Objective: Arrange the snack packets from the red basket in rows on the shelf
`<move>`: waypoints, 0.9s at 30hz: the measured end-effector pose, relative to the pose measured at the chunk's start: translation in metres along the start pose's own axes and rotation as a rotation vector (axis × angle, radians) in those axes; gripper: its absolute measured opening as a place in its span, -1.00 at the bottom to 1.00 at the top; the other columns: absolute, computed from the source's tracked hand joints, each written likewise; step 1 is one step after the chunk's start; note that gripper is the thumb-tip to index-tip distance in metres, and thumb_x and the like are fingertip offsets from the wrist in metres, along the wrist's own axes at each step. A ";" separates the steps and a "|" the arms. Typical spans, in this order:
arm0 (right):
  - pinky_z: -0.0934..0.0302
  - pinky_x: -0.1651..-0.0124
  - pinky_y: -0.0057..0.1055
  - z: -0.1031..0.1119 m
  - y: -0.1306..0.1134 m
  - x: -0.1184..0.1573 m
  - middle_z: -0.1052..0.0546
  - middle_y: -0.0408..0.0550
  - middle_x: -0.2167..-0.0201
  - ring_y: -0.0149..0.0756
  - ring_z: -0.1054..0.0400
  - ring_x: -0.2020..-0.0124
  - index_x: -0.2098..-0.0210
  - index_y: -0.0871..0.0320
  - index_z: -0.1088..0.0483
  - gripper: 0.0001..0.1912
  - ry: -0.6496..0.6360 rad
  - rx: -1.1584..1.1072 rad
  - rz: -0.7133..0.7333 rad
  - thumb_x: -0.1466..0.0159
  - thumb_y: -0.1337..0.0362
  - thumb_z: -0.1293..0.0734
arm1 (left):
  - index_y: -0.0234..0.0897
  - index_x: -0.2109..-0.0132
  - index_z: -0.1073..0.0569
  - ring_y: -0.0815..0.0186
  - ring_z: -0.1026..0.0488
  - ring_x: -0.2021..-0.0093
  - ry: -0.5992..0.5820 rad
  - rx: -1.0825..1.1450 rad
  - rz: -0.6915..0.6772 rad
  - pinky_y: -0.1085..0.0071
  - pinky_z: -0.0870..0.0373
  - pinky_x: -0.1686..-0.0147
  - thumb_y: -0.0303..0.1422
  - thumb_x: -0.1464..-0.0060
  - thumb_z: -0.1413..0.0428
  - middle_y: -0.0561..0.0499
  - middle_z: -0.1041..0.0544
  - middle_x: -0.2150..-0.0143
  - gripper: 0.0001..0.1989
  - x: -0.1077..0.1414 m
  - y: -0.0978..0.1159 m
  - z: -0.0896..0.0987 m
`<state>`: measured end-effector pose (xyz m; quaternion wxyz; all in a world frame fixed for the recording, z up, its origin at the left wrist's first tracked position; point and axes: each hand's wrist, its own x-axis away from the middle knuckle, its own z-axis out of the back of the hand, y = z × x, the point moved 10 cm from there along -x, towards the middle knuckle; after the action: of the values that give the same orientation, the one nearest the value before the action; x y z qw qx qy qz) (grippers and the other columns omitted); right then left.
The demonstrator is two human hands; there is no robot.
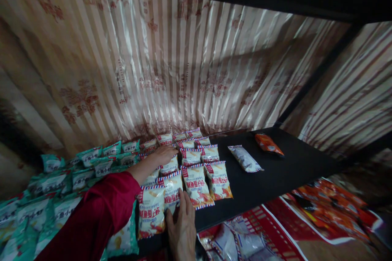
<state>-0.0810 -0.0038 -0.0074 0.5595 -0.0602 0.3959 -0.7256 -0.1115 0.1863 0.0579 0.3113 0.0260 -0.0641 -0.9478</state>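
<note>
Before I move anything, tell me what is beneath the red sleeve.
Teal packets show on both sides of the red sleeve; what lies directly beneath it is covered.

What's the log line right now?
left hand: over cream plastic snack packets; right hand: against one such packet; teal plastic packets: leftward

The red sleeve (105, 208) hides some green packets (50, 183) on the shelf (275, 175); the picture's bottom edge cuts off the right hand's (183, 228) wrist and the silvery packets (249, 244) below; print on the orange packet (268, 144) is too blurred to read
</note>
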 end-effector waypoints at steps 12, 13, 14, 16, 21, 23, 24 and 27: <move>-0.25 -0.05 -0.17 -0.006 0.008 0.001 -0.31 0.13 -0.11 -0.06 -0.22 -0.11 -0.19 0.18 -0.13 -0.41 -0.019 0.032 0.042 -0.17 0.22 -0.24 | -0.27 0.06 -0.41 0.26 -0.33 -0.05 0.161 -0.014 0.101 0.31 -0.23 -0.09 -0.64 0.11 0.04 -0.05 -0.47 0.04 -0.57 -0.002 -0.026 0.018; -0.26 -0.04 -0.18 -0.007 0.010 0.001 -0.31 0.12 -0.12 -0.06 -0.22 -0.11 -0.19 0.17 -0.12 -0.40 -0.027 0.034 0.054 -0.17 0.22 -0.24 | -0.29 0.09 -0.43 0.25 -0.30 -0.08 0.170 -0.019 0.118 0.28 -0.18 -0.13 -0.64 0.12 0.04 -0.07 -0.47 0.03 -0.58 -0.003 -0.032 0.019; -0.26 -0.03 -0.17 -0.009 0.011 0.001 -0.31 0.11 -0.11 -0.06 -0.22 -0.11 -0.19 0.15 -0.12 -0.40 -0.031 0.033 0.065 -0.17 0.21 -0.24 | -0.31 0.10 -0.43 0.23 -0.27 -0.11 0.173 -0.023 0.135 0.24 -0.13 -0.17 -0.64 0.13 0.03 -0.08 -0.47 0.02 -0.59 -0.003 -0.037 0.019; -0.26 -0.03 -0.16 -0.010 0.012 0.002 -0.31 0.10 -0.12 -0.05 -0.22 -0.11 -0.20 0.13 -0.11 -0.40 -0.012 0.027 0.068 -0.17 0.23 -0.24 | -0.31 0.09 -0.43 0.21 -0.22 -0.16 0.163 -0.029 0.161 0.19 -0.08 -0.20 -0.64 0.12 0.03 -0.09 -0.45 -0.01 -0.59 -0.003 -0.046 0.018; -0.22 -0.05 -0.08 -0.006 0.008 0.005 -0.27 0.13 -0.11 -0.01 -0.19 -0.11 -0.20 0.12 -0.08 -0.43 0.100 -0.005 0.040 -0.19 0.28 -0.19 | -0.24 -0.10 -0.31 0.19 -0.06 -0.27 0.088 -0.030 0.206 0.15 -0.08 -0.19 -0.64 0.02 0.11 -0.07 -0.33 -0.17 -0.47 -0.004 -0.057 0.011; -0.21 -0.05 -0.06 -0.007 0.006 0.005 -0.28 0.13 -0.10 0.00 -0.20 -0.10 -0.19 0.11 -0.07 -0.44 0.115 -0.014 0.047 -0.20 0.26 -0.18 | -0.21 -0.20 -0.18 0.18 -0.03 -0.29 0.055 -0.033 0.212 0.13 -0.05 -0.19 -0.63 0.00 0.12 -0.10 -0.22 -0.25 -0.41 -0.008 -0.057 0.007; -0.21 -0.05 -0.05 -0.007 0.006 0.006 -0.28 0.13 -0.10 0.01 -0.20 -0.10 -0.20 0.10 -0.07 -0.44 0.120 -0.016 0.053 -0.20 0.25 -0.18 | -0.21 -0.23 -0.12 0.17 -0.01 -0.29 0.040 -0.037 0.213 0.12 -0.03 -0.19 -0.62 0.00 0.11 -0.13 -0.19 -0.26 -0.38 -0.010 -0.056 0.006; -0.21 -0.04 -0.01 -0.008 0.008 0.005 -0.30 0.13 -0.08 0.03 -0.23 -0.08 -0.22 0.07 -0.04 -0.41 0.131 -0.011 0.068 -0.19 0.25 -0.20 | -0.25 -0.26 -0.05 0.18 0.01 -0.30 -0.001 -0.049 0.206 0.12 0.03 -0.21 -0.62 0.00 0.10 -0.17 -0.27 -0.22 -0.35 -0.018 -0.052 0.004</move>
<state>-0.0809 -0.0043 -0.0196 0.5564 -0.0022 0.4372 -0.7066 -0.1281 0.2389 0.0553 0.4078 0.0114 -0.0435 -0.9120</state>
